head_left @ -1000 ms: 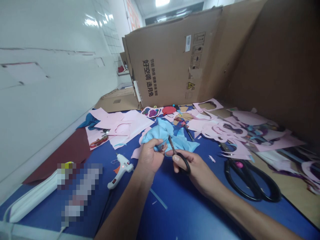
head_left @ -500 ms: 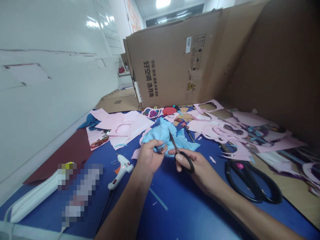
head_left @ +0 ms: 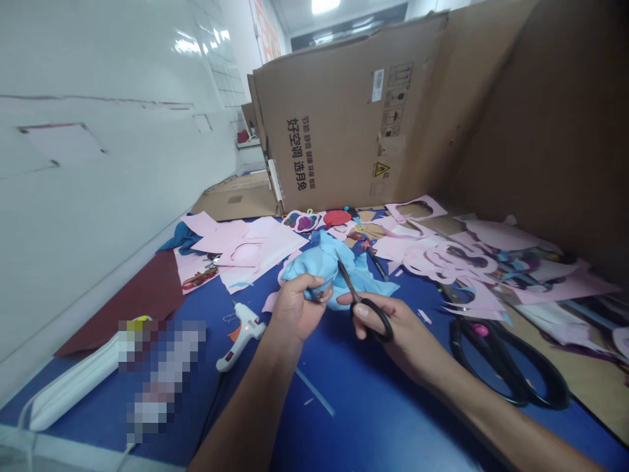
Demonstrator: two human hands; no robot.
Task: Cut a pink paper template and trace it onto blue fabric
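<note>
Crumpled light blue fabric (head_left: 314, 261) is pinched in my left hand (head_left: 301, 308), with the thumb lying on top of it. A loose part of the fabric spreads to the right over the table. My right hand (head_left: 388, 324) has its fingers in the black handles of small scissors (head_left: 355, 295). Their metal blades point up and away against the blue fabric; whether the blades are parted I cannot tell. A white glue gun (head_left: 240, 334) lies on the table, left of my left forearm.
Pink sheet scraps (head_left: 432, 252) cover the back right, and a pink sheet (head_left: 255, 246) lies at the back left. Large black-handled scissors (head_left: 508, 360) rest at right. A cardboard box (head_left: 339, 144) stands behind the blue table (head_left: 344, 406). A power strip (head_left: 167, 373) lies at left.
The whole view has shifted slightly to the right. My right hand with the scissors has moved a little away from my left hand, which still pinches the fabric.
</note>
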